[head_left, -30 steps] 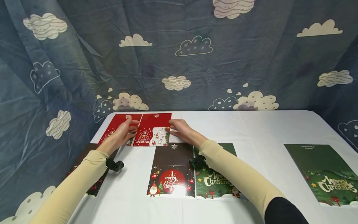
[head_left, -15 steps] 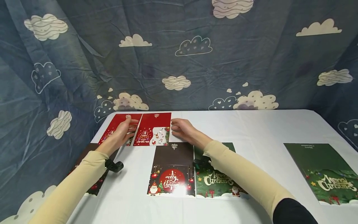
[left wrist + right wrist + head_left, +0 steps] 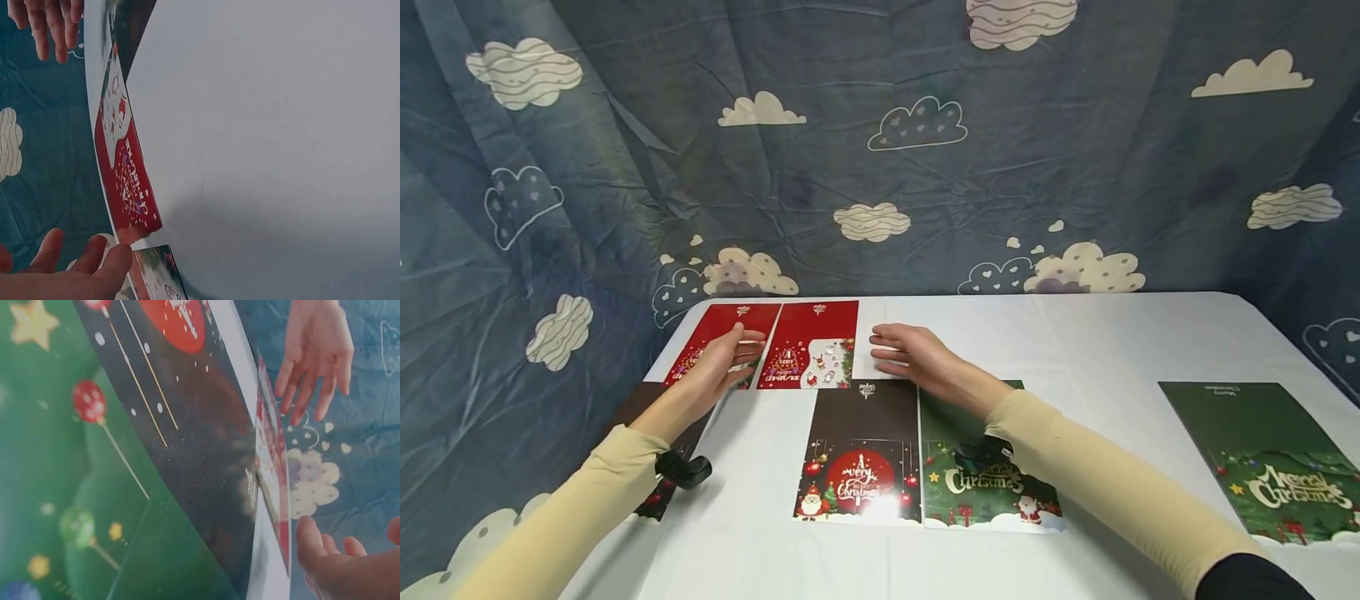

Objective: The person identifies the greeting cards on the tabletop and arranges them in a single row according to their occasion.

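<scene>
Two red Christmas cards lie side by side at the back left of the table: a left red card (image 3: 758, 315) and a right red card (image 3: 820, 329), a narrow white gap between them. My left hand (image 3: 718, 362) hovers over the left card with fingers extended, covering part of its print. Off the right card's right edge, my right hand (image 3: 917, 354) is held with straight fingers, apart from the card and holding nothing. In the right wrist view the left hand (image 3: 317, 356) faces it across the red card (image 3: 272, 462), its fingers spread and holding nothing.
A dark brown card (image 3: 857, 467) and a green card (image 3: 943, 492) lie side by side in the middle, the green one partly under my right forearm. Another green card (image 3: 1262, 458) lies far right. A second brown card (image 3: 655, 500) sits beneath my left forearm. Cloud-patterned cloth (image 3: 880, 258) hangs behind.
My right hand has left the right red card's edge and moved rightward. My left hand has drawn back slightly left and down. The cards have stayed put.
</scene>
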Available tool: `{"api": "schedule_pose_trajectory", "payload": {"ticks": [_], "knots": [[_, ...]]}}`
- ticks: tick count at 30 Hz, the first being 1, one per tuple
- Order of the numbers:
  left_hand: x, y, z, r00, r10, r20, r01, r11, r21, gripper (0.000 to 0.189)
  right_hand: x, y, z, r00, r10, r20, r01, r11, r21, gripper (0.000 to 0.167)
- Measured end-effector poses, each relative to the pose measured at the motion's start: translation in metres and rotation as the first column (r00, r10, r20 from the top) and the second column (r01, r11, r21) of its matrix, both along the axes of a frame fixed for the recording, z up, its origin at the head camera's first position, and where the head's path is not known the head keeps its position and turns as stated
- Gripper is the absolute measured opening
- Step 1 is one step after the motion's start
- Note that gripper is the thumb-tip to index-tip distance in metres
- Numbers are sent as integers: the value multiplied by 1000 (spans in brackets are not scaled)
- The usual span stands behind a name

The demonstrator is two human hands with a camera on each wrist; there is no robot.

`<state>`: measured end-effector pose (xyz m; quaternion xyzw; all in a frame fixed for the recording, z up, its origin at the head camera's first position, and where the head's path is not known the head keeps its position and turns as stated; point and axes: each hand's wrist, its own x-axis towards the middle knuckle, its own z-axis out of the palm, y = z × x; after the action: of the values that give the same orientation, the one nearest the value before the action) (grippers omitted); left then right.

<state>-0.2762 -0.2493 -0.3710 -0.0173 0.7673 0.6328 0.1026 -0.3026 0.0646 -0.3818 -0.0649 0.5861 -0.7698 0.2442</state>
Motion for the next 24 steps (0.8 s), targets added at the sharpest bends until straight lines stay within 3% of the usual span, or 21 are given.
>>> {"api": "schedule_pose_trajectory", "payload": {"ticks": [12,24], "knots": [[35,13,4,999,-50,-14,51,998,35,49,35,18,13,994,76,-77,-74,997,36,48],[73,30,-5,989,-135,66,126,984,124,50,80,45,7,992,122,-25,-117,983,143,51]]}}
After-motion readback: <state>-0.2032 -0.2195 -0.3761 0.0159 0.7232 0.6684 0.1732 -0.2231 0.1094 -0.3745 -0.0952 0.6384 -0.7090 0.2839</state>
